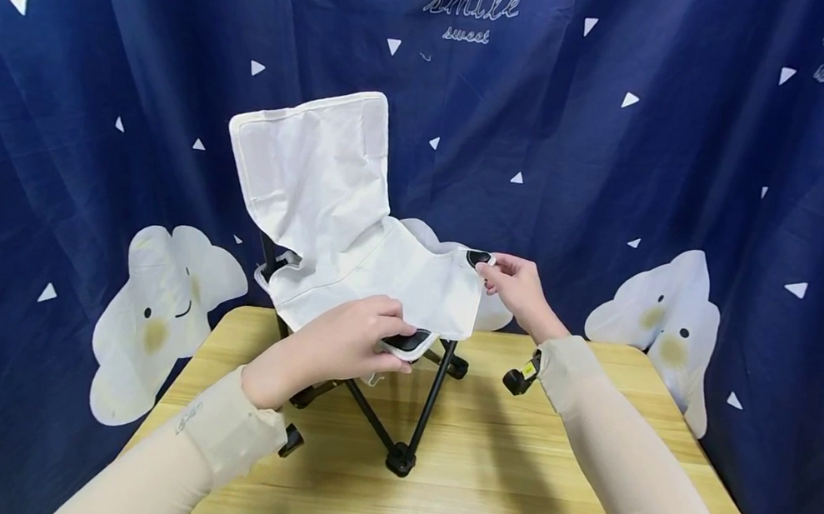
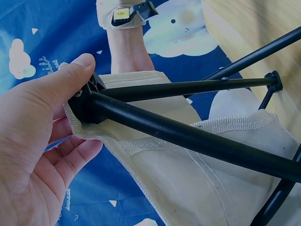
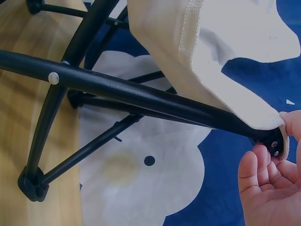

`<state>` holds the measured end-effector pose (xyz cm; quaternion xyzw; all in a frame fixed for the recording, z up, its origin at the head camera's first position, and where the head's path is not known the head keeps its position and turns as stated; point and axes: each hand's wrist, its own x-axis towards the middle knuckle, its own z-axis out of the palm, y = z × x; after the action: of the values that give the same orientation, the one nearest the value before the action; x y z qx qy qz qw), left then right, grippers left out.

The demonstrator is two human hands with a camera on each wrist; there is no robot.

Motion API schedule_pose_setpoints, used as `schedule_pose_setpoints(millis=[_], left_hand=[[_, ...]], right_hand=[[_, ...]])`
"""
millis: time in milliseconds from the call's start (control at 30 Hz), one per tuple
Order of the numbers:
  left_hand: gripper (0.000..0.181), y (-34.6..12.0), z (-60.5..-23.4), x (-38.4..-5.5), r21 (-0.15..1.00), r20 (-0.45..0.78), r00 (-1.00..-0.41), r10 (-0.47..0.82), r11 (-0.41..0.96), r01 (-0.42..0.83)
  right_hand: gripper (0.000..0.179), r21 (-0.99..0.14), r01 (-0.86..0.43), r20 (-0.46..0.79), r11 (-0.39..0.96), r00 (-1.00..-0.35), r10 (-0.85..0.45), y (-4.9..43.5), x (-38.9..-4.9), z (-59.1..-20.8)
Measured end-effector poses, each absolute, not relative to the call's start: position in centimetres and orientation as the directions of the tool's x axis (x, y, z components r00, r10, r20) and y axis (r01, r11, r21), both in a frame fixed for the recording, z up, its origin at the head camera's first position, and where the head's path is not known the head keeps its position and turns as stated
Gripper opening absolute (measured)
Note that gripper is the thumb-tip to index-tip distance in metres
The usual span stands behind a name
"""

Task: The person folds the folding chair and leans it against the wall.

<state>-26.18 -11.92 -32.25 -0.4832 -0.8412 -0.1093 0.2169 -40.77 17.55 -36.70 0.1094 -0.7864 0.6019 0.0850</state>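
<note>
A small folding chair (image 1: pixel 398 276) with white fabric and black legs stands unfolded on the table, its backrest (image 1: pixel 312 163) upright at the left. My left hand (image 1: pixel 346 338) grips the near front corner of the seat, by a black patch (image 1: pixel 409 340). In the left wrist view its thumb lies over the black corner joint (image 2: pixel 87 101), with the fingers beneath the fabric edge. At the far front corner, my right hand (image 1: pixel 517 289) pinches the seat beside another black patch (image 1: pixel 480 258). The right wrist view shows those fingers around a black end joint (image 3: pixel 273 141).
The wooden table (image 1: pixel 464 480) lies under the chair. Crossed black legs (image 1: pixel 431 393) spread below the seat, with black feet (image 1: pixel 401 459) on the tabletop. A blue curtain (image 1: pixel 519 101) with clouds and triangles hangs behind. Each wrist carries a small black device.
</note>
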Motion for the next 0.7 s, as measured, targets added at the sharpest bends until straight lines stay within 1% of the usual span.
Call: schedule_pose_setpoints(millis=[200, 500, 700], left_hand=[[0.041, -11.9, -32.0, -26.8, -0.015, 0.474, -0.448, 0.758, 0.515, 0.857], [0.04, -11.9, -31.4, -27.0, -0.028, 0.499, -0.424, 0.756, 0.503, 0.864], [0.039, -11.8, -30.9, -27.1, -0.034, 0.483, -0.433, 0.761, 0.511, 0.859]], right_hand=[[0.035, -0.927, -0.278, 0.267, 0.252, -0.961, -0.078, 17.5, -40.7, -36.2], [0.034, -0.93, -0.281, 0.27, 0.239, -0.96, -0.078, 17.3, -40.5, -35.8], [0.033, -0.929, -0.286, 0.277, 0.234, -0.958, -0.072, 17.2, -40.4, -35.6]])
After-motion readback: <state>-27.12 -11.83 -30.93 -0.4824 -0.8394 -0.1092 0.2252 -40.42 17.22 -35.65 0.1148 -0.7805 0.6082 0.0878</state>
